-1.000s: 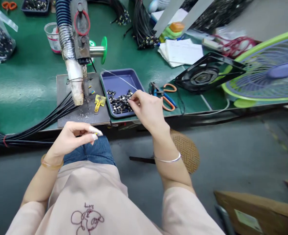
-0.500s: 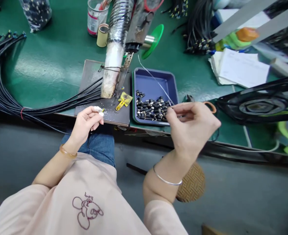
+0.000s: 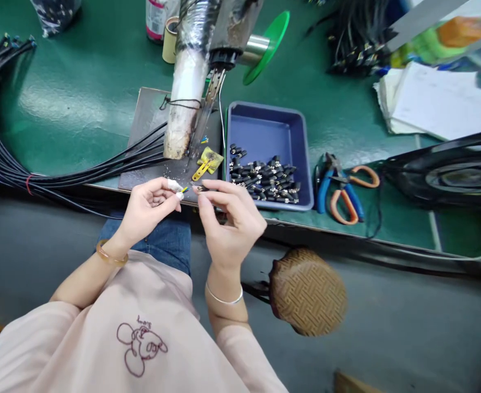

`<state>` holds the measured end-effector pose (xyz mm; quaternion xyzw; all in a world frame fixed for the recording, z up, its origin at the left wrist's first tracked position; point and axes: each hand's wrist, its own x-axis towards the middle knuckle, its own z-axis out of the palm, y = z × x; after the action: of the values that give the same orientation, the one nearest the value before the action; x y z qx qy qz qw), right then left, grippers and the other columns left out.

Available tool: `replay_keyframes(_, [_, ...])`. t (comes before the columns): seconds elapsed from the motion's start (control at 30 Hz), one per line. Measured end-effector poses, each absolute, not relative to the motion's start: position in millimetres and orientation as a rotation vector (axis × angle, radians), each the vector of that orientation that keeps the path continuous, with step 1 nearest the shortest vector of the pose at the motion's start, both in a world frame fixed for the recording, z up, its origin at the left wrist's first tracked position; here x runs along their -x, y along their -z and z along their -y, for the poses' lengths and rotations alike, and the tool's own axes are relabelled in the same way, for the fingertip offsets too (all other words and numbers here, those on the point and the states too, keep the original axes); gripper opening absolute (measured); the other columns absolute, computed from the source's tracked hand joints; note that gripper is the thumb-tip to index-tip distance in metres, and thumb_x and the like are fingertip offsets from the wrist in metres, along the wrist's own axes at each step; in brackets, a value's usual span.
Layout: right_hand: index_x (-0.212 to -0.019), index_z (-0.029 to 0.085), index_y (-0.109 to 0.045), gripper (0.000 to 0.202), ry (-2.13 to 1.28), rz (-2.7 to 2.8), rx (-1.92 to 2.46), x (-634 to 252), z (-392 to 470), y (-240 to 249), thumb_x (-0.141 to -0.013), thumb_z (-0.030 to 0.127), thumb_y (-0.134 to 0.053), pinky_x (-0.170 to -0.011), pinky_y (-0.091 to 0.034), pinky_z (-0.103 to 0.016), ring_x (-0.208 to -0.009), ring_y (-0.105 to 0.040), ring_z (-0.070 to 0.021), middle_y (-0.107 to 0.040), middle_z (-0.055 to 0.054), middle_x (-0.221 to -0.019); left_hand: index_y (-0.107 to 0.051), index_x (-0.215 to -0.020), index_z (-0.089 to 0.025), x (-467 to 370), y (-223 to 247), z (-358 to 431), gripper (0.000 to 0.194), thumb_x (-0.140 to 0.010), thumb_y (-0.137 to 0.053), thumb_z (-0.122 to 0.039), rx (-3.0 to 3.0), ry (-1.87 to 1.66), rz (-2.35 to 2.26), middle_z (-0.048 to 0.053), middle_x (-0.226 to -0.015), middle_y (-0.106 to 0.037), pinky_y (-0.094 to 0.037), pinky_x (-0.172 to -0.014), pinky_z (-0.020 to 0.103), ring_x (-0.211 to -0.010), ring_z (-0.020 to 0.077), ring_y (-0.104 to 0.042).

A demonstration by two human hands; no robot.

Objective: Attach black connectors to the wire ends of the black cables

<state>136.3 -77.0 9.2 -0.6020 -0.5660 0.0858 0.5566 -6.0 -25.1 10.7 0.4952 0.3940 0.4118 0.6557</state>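
Note:
Above the front edge of the work board (image 3: 150, 106), my left hand (image 3: 150, 204) is closed in a pinch, with white coverings on its fingertips. A cable end with yellow-green wires (image 3: 184, 190) pokes out from these fingers; the rest of that cable is hidden. Just to the right, my right hand (image 3: 232, 218) pinches a small dark connector (image 3: 200, 188), mostly covered by the fingers. The wires and the connector are close, with a small gap between them. Solder wire (image 3: 223, 109) hangs down behind the right hand; its lower end is hard to make out.
A soldering iron (image 3: 208, 114) and a foil-wrapped duct (image 3: 183, 120) hang over the board, near a yellow clip (image 3: 202, 170). A blue tray (image 3: 301, 136) contains black connectors (image 3: 265, 177). Pliers (image 3: 342, 191), a solder spool (image 3: 267, 49), bundled black cables (image 3: 72, 177) and a stool (image 3: 310, 292) surround my hands.
My right hand has moved left from over the tray to beside my left hand. The solder wire, slanting across the tray before, now hangs down at its left side. The view has shifted.

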Motion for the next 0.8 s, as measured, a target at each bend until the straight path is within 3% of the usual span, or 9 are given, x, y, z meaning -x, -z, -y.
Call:
replay_keyframes(0.17, [-0.085,0.023,-0.074,0.008,-0.495,1.264,1.333,-136.7,73.0,-4.2,-0.087,0.018,-0.069,-0.071,-0.064,-0.027,-0.091,-0.074,-0.0158,-0.075,-0.003,-0.098,-0.069,-0.082,-0.014,5.3,-7.1,26.2,0.013,-0.076,-0.077,-0.022,-1.171,-0.952,-0.858,-0.001,-0.068,-0.069,-0.055,-0.062,0.017,-0.061,0.0083,-0.066])
replay_keyframes(0.43, [-0.082,0.023,-0.073,0.007,-0.606,1.227,1.309,-138.9,72.7,-3.3,-0.085,0.018,-0.069,-0.069,-0.064,-0.026,-0.087,-0.073,-0.0144,-0.075,-0.003,-0.099,-0.070,-0.082,-0.014,6.1,-1.5,30.4,0.010,-0.077,-0.074,-0.021,-1.308,-1.019,-0.858,0.002,-0.078,-0.073,-0.058,-0.070,0.020,-0.070,0.0109,-0.069])
replay_keyframes(0.57, [-0.080,0.021,-0.070,0.007,-0.632,1.223,1.305,-137.3,73.6,-2.6,-0.086,0.017,-0.067,-0.070,-0.064,-0.027,-0.085,-0.074,-0.0142,-0.074,-0.003,-0.101,-0.069,-0.081,-0.013,5.3,-0.6,35.0,0.009,-0.079,-0.071,-0.022,-1.440,-1.045,-0.926,0.003,-0.079,-0.073,-0.055,-0.065,0.019,-0.069,0.0117,-0.068])
replay_keyframes(0.67, [-0.081,0.021,-0.068,0.008,-0.540,1.241,1.300,-130.9,76.0,0.9,-0.086,0.015,-0.066,-0.075,-0.065,-0.031,-0.088,-0.075,-0.0158,-0.072,-0.003,-0.105,-0.069,-0.082,-0.013,3.8,-1.6,38.9,0.008,-0.082,-0.067,-0.021,-1.497,-1.057,-0.987,0.002,-0.073,-0.070,-0.051,-0.059,0.018,-0.062,0.0096,-0.065])
replay_keyframes(0.8, [-0.087,0.023,-0.069,0.011,-0.135,1.374,1.350,-121.4,80.1,6.3,-0.086,0.012,-0.067,-0.085,-0.065,-0.035,-0.096,-0.073,-0.0176,-0.072,-0.004,-0.110,-0.067,-0.084,-0.013,3.6,-3.3,40.7,0.009,-0.084,-0.065,-0.022,-1.430,-1.063,-1.010,0.001,-0.070,-0.069,-0.052,-0.060,0.017,-0.062,0.0092,-0.065])
